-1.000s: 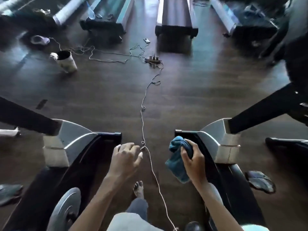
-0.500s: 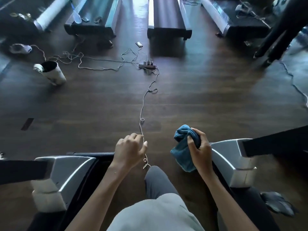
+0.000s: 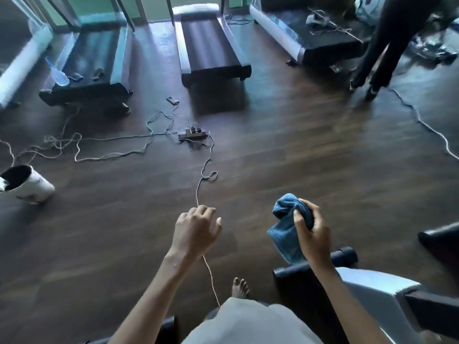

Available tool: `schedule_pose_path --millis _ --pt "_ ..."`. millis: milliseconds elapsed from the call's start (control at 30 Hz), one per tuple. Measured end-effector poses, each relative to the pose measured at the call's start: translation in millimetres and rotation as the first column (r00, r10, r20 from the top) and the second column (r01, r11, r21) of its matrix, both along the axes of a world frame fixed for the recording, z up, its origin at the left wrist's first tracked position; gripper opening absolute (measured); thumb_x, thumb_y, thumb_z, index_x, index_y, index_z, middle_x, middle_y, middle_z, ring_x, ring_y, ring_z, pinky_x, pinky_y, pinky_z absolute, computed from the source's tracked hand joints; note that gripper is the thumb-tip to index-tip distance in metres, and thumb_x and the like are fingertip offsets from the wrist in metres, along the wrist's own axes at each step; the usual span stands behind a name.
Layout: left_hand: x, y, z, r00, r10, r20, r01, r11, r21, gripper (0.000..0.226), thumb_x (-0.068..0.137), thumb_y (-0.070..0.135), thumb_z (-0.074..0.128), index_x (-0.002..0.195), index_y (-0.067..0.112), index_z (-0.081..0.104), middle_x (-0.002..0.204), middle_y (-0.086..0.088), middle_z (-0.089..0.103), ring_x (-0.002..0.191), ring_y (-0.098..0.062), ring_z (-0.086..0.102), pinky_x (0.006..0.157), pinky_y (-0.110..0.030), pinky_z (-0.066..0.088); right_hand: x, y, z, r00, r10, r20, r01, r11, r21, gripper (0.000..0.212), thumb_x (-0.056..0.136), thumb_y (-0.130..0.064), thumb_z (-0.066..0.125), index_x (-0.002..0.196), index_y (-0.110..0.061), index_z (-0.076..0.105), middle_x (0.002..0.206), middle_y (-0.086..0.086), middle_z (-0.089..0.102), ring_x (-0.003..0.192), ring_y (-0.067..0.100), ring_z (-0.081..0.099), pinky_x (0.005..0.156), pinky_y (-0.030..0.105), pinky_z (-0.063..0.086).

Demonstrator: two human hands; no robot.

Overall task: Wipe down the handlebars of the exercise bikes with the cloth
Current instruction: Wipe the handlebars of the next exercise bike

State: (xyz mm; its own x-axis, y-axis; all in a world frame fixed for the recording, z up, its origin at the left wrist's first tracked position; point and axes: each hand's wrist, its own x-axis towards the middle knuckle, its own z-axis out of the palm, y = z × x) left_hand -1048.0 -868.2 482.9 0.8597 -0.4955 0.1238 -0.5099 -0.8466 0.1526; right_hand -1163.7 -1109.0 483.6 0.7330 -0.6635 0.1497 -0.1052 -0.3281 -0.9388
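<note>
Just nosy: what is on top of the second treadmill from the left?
What looks like a pale blue bottle and two small dark items lie near the treadmill's rear end; too blurred to identify. Nothing covers them.

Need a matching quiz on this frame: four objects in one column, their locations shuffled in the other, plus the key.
Things:
1. blue cloth
2. power strip
3. white bin
4. spray bottle

Places:
A. on the near end of the left treadmill
B. gripped in the right hand
C. on the floor at the left edge of the view
D. on the floor just in front of the middle treadmill, cables running from it

Pairs: 1-B, 2-D, 3-C, 4-A
</note>
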Motion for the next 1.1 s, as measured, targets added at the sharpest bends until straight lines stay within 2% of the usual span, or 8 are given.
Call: schedule_pose_path --millis 67,167,267,533,700,833,967,1100 --pt "44.4 -22.1 7.4 0.999 -0.032 -0.002 0.032 0.999 0.008 0.043 0.083 0.047 0.04 0.09 0.02 0.073 0.087 0.0 0.072 0.078 -0.025 0.07 0.067 -0.037 0.054 35.7 -18.1 6.9 1.0 -0.015 0.004 0.015 1.0 0.028 0.027 0.086 -0.033 0.056 0.111 -0.025 0.059 0.101 -0.024 0.061 0.09 -0.021 0.056 0.075 -0.003 0.038" --pt "105.3 -59.0 14.2 0.996 -0.092 0.001 0.092 0.995 0.028 0.043 0.083 0.048 0.04 0.087 0.02 0.073 0.085 0.001 0.072 0.078 -0.025 0.07 0.069 -0.037 0.054 84.1 -47.5 10.9 0.998 -0.054 0.019 0.054 0.998 0.028 0.037 0.082 -0.045 0.053 0.112 -0.025 0.059 0.105 -0.023 0.061 0.094 -0.018 0.057 0.078 -0.001 0.039" --pt "168.4 -105.9 15.3 0.981 -0.192 -0.011 0.192 0.98 0.045 0.042 0.083 0.049 0.04 0.085 0.021 0.072 0.086 0.001 0.072 0.079 -0.025 0.07 0.069 -0.035 0.054 128.5 -84.2 7.6 0.99 -0.137 0.033 0.135 0.989 0.051 0.041 0.08 -0.047 0.052 0.112 -0.024 0.06 0.108 -0.02 0.063 0.099 -0.012 0.058 0.083 0.003 0.041" --pt "329.2 -260.9 15.3 0.872 -0.486 -0.061 0.486 0.874 -0.015 0.043 0.086 0.049 0.038 0.094 0.022 0.071 0.096 0.002 0.073 0.087 -0.024 0.07 0.07 -0.036 0.054 226.1 -194.2 -2.7 0.874 -0.484 0.04 0.483 0.875 0.017 0.037 0.083 -0.043 0.052 0.111 -0.021 0.059 0.108 -0.014 0.063 0.1 -0.014 0.056 0.087 0.005 0.041" --pt "391.7 -370.8 18.1 0.697 -0.71 -0.101 0.715 0.698 0.033 0.042 0.085 0.048 0.04 0.097 0.022 0.071 0.096 0.003 0.072 0.086 -0.024 0.07 0.068 -0.036 0.054 258.4 -252.0 -0.3 0.731 -0.683 0.021 0.683 0.731 0.0 0.044 0.084 -0.045 0.051 0.113 -0.014 0.061 0.109 -0.004 0.064 0.099 -0.015 0.056 0.088 0.005 0.04" --pt "408.1 -467.8 12.2 0.479 -0.87 -0.117 0.877 0.481 0.016 0.04 0.082 0.046 0.043 0.095 0.021 0.071 0.092 0.002 0.072 0.081 -0.025 0.07 0.065 -0.037 0.057 267.7 -296.9 0.1 0.573 -0.819 0.03 0.819 0.574 0.022 0.045 0.086 -0.044 0.052 0.114 -0.011 0.061 0.109 -0.001 0.066 0.101 -0.005 0.06 0.088 0.01 0.043" --pt "400.4 -577.3 6.1 0.274 -0.952 -0.136 0.961 0.277 -0.006 0.037 0.083 0.046 0.045 0.097 0.022 0.069 0.092 0.002 0.071 0.081 -0.024 0.07 0.064 -0.037 0.057 261.5 -353.5 -8.2 0.392 -0.919 0.039 0.918 0.393 0.052 0.034 0.085 -0.044 0.054 0.112 -0.023 0.059 0.107 -0.013 0.066 0.102 0.002 0.062 0.089 0.017 0.047" --pt "382.1 -688.3 2.9 0.178 -0.977 -0.121 0.984 0.178 0.007 0.039 0.085 0.048 0.044 0.098 0.022 0.07 0.092 0.003 0.072 0.08 -0.023 0.071 0.064 -0.037 0.058 247.7 -422.1 -18.0 0.238 -0.97 0.057 0.969 0.241 0.054 0.036 0.084 -0.047 0.054 0.112 -0.024 0.059 0.103 -0.018 0.063 0.098 -0.005 0.061 0.086 0.013 0.046"
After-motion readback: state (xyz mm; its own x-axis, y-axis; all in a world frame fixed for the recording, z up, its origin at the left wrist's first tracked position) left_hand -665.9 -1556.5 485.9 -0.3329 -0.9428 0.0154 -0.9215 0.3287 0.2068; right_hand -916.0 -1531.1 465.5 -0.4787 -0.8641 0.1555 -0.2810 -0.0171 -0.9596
